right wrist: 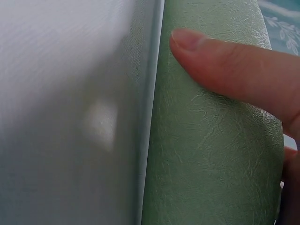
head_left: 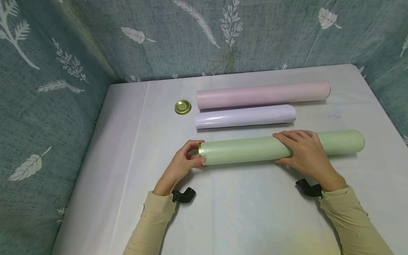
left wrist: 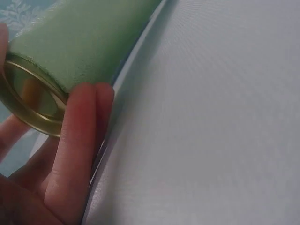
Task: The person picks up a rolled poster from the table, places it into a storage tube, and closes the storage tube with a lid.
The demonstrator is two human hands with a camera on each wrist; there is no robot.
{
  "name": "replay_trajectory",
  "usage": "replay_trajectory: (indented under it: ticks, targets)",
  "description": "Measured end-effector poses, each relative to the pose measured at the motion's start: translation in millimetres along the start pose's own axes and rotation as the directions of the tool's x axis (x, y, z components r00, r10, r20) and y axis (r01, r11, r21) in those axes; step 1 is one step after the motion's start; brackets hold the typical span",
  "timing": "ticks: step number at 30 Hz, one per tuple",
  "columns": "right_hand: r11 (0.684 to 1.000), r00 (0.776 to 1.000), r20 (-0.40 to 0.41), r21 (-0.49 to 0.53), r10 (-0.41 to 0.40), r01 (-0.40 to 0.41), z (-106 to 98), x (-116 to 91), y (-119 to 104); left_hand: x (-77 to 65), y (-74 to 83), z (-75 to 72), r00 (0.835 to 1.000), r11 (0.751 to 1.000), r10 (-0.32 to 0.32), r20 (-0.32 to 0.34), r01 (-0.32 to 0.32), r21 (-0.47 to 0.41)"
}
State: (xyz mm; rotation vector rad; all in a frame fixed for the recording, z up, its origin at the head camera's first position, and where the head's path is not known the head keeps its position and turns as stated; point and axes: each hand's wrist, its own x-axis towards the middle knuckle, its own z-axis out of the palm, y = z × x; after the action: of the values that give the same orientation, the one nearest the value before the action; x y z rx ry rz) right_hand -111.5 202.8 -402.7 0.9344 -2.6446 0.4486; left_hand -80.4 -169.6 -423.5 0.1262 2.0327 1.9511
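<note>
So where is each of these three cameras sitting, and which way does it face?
Head: worn on the person's head, looking forward and down at the table and green cylinder; the left grip, right grip and both sleeves show.
Left wrist: worn on that wrist, looking closely at the cylinder's gold rim; the left fingers show.
Right wrist: worn on that wrist, looking closely at the cylinder's side; the right thumb shows.
Shared: head and left wrist both show the gold rim; all three show the cylinder.
</note>
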Motion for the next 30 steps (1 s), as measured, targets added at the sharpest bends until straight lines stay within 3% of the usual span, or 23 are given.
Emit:
replay_trajectory:
  ticks: [8,16,24,30]
  targets:
    - [0.999,0.998,0.043,-0.026,0.038,-0.037,-5,-4,5,-2.9,11.9,9.7,0.999,0.999,-0.027,0.026,0.026,0.034]
    - [0.998,0.998,0.036,-0.025,0.060,-0.059,0,-7,5,-0.7,-4.5,7.3,0.998,0.997,-0.053,-0.016,0.054,0.063]
    - [1.000,1.000,-0.006,-0.030,0.005,-0.005,5,-6,8,-2.2,0.6,6.8,0.997,0.993,-0.071,-0.029,0.073,0.091]
    - [0.999,0.999,-0.026,-0.023,-0.030,0.029,5,-3,10,-5.5,16.8,7.1,0.997,0.994,-0.075,0.001,0.075,0.086]
